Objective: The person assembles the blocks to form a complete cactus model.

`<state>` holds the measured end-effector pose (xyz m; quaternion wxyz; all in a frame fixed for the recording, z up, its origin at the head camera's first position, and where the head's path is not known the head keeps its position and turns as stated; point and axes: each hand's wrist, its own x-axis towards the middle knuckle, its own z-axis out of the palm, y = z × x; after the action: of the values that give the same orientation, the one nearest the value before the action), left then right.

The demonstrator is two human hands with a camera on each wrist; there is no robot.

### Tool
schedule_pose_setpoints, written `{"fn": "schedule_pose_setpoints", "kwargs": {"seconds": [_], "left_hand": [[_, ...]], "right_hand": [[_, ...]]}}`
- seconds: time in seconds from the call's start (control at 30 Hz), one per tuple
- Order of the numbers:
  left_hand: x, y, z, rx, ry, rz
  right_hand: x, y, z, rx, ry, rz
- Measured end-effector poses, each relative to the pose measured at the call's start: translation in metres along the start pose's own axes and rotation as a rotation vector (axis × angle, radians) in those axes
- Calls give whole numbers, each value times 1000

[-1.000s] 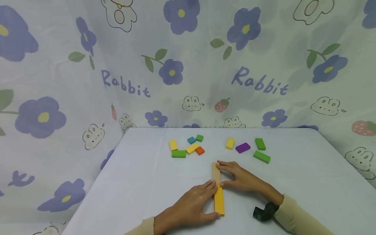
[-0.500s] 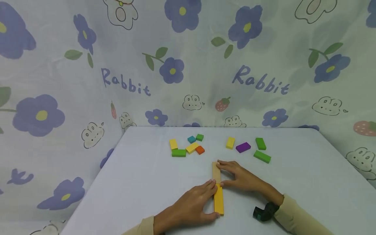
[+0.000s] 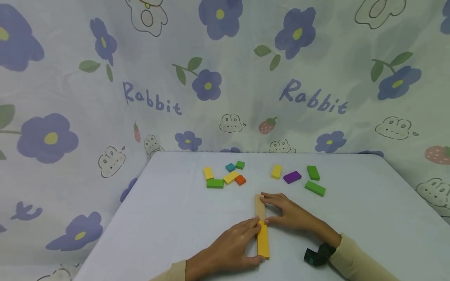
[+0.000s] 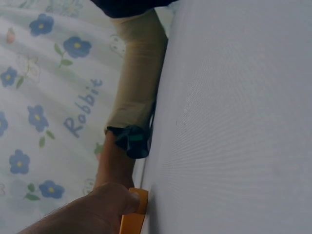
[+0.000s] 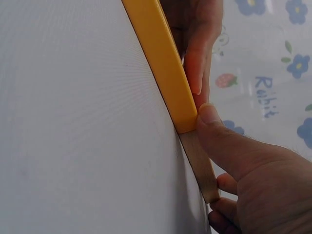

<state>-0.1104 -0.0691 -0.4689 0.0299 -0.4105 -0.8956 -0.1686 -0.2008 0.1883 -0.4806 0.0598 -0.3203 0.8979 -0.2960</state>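
A plain wooden block (image 3: 259, 207) and an orange-yellow block (image 3: 263, 242) lie flat on the table, end to end in one line. My left hand (image 3: 233, 242) grips the orange-yellow block lengthwise, thumb at its near end and fingers by the joint. With thumb and fingertips, my right hand (image 3: 293, 212) holds the wooden block at its two ends. Seen from the right wrist, the ends of the orange-yellow block (image 5: 163, 68) and the wooden block (image 5: 197, 161) meet, and the right thumb (image 5: 209, 114) rests at that joint. Part of the wooden block is hidden by fingers.
Farther back on the white table (image 3: 158, 210) lie loose blocks: a green one (image 3: 215, 184), an orange one (image 3: 240, 180), a blue one (image 3: 230, 167), a purple one (image 3: 292, 177) and several more. A patterned cloth (image 3: 239, 97) hangs behind. A black wrist camera (image 3: 318, 255) sits by the right sleeve.
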Motion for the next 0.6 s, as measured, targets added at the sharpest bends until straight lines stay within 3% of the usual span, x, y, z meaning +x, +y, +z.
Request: {"fn": "schedule_pose_setpoints", "kwargs": {"seconds": [0.43,0.6], "left_hand": [[0,1,-3,12,3,14],[6,-2,-12,-3,-70,4]], "right_hand": [[-1,-1,0,16,6,1],[0,0,-1,0,17,-20]]}}
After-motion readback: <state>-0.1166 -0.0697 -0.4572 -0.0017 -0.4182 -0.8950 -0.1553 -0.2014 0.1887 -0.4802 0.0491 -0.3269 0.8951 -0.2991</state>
